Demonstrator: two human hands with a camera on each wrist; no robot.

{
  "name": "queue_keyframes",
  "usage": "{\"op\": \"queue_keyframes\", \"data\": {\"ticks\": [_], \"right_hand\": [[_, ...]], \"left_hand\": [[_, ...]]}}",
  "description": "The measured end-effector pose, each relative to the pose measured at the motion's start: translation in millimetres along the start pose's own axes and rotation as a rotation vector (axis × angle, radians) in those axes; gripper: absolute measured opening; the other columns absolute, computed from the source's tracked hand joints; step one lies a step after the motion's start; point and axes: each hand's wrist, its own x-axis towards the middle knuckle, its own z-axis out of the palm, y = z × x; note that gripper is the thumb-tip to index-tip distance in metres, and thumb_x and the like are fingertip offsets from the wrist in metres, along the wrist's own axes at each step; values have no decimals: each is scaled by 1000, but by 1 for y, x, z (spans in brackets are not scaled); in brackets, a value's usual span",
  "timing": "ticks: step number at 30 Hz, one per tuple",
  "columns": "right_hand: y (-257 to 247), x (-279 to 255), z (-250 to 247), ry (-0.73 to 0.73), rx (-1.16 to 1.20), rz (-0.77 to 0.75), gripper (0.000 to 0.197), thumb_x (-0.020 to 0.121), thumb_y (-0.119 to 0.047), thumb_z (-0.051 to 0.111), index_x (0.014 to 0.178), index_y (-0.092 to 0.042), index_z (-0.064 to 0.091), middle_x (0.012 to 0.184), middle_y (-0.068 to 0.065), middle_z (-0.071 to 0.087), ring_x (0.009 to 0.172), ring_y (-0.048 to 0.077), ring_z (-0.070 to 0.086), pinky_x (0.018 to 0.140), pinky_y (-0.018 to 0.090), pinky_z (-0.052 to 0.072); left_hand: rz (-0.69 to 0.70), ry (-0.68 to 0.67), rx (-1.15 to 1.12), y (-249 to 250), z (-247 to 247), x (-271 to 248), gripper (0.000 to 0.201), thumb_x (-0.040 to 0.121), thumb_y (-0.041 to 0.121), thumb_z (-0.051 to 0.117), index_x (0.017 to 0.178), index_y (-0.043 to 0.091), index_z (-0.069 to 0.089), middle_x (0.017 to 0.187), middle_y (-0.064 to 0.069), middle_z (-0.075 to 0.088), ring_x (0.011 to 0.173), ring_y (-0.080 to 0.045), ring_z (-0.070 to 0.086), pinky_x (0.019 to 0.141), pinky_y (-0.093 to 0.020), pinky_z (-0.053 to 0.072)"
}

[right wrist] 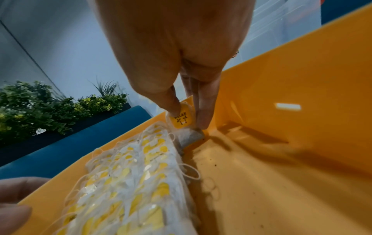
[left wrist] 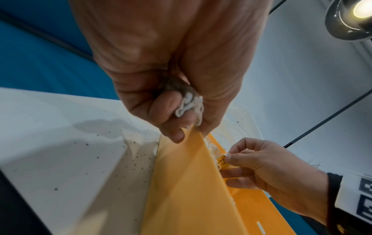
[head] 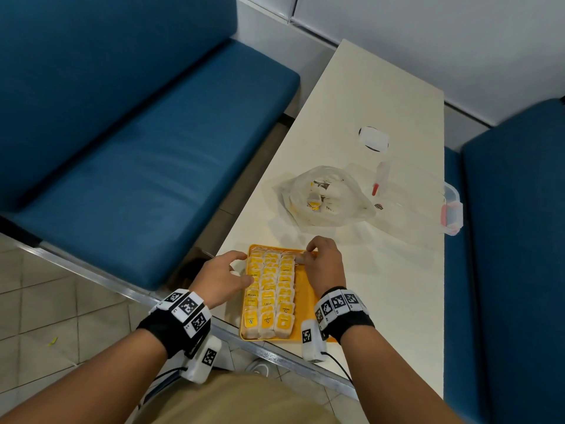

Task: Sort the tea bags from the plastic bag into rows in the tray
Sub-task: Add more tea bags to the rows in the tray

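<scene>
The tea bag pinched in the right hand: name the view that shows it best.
The right wrist view. There the tea bag shows close up, yellow tag readable, pinched by the right hand at the tray's far corner. The left wrist view shows only its tag; the head view shows a small blur.

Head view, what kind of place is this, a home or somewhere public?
Probably a café or canteen booth: blue padded benches flank a narrow white table, with a planter hedge behind and a pendant lamp overhead.
</scene>
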Motion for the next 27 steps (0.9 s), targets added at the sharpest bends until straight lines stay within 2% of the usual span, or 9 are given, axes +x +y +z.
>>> {"op": "queue_keyframes", "data": {"ticks": [2, 7, 11, 15, 18, 20, 22, 25, 27], "right_hand": [[1, 1, 1, 0, 1, 12, 13, 87, -13, 66, 98, -14, 61, 114, 3, 55, 98, 22, 56, 79, 30, 43], [1, 1, 2, -52, -14, 22, 29, 88, -15, 67, 115, -15, 60, 121, 5, 54, 97, 15, 49, 82, 27, 40], [-1, 1, 3, -63, -18, 20, 30, 88, -15, 67, 116, -17, 60, 123, 6, 55, 99, 18, 54, 85, 29, 45], [-3, 1, 2, -68, -13, 24, 29, 88, -14, 66, 116, -18, 60, 122, 6, 56, 94, 16, 52, 81, 26, 42], [-3, 1, 0, -79, -17, 41, 31, 88, -17, 67, 118, -19, 59, 124, 7, 56, 99, 17, 53, 84, 26, 42], [-4, -1, -5, -108, -30, 44, 37, 89, -20, 68, 124, -20, 57, 128, 6, 55, 111, 21, 55, 88, 27, 42], [-8, -4, -15, -131, -43, 43, 45, 89, -20, 70, 131, -20, 54, 131, 7, 53, 120, 24, 53, 92, 26, 40], [-17, -10, -33, -98, -73, 6, 49, 90, -13, 66, 136, -18, 52, 133, 8, 54, 123, 26, 52, 95, 31, 43], [-24, -14, -40, -51, -63, -70, 46, 90, -11, 64, 133, -21, 54, 130, 5, 55, 112, 23, 59, 91, 32, 47]], "left_hand": [[-1, -2, -4, -1, 0, -1, 57, 82, 29, 82, 134, 28, 60, 102, 9, 58, 106, -11, 58, 83, -40, 59], [-6, -10, -22, -2, 0, -3, 56, 82, 29, 82, 133, 28, 60, 103, 8, 58, 107, -11, 58, 83, -40, 59], [-3, -9, -26, -3, 1, -2, 56, 81, 29, 82, 133, 28, 60, 97, 13, 56, 105, -10, 59, 82, -38, 59], [-11, -15, -35, -6, 1, -1, 58, 81, 30, 83, 134, 29, 59, 103, 9, 59, 104, -10, 59, 84, -39, 59], [-10, -30, -51, -8, -1, 0, 57, 81, 42, 82, 132, 30, 61, 101, 11, 62, 96, -13, 67, 79, -36, 60], [-19, -24, -65, -5, -5, -1, 49, 86, 53, 73, 128, 31, 61, 100, 2, 69, 84, -13, 69, 64, -28, 57], [-38, 1, -116, 1, -12, -3, 41, 95, 57, 57, 125, 30, 61, 97, -3, 71, 70, -14, 66, 55, -25, 49], [-37, 12, -306, 7, -22, -6, 39, 104, 53, 42, 125, 29, 63, 91, -8, 72, 65, -18, 62, 56, -31, 47], [-35, -17, -412, 13, -26, -9, 39, 105, 55, 37, 119, 32, 65, 93, -14, 73, 68, -18, 61, 57, -32, 47]]}}
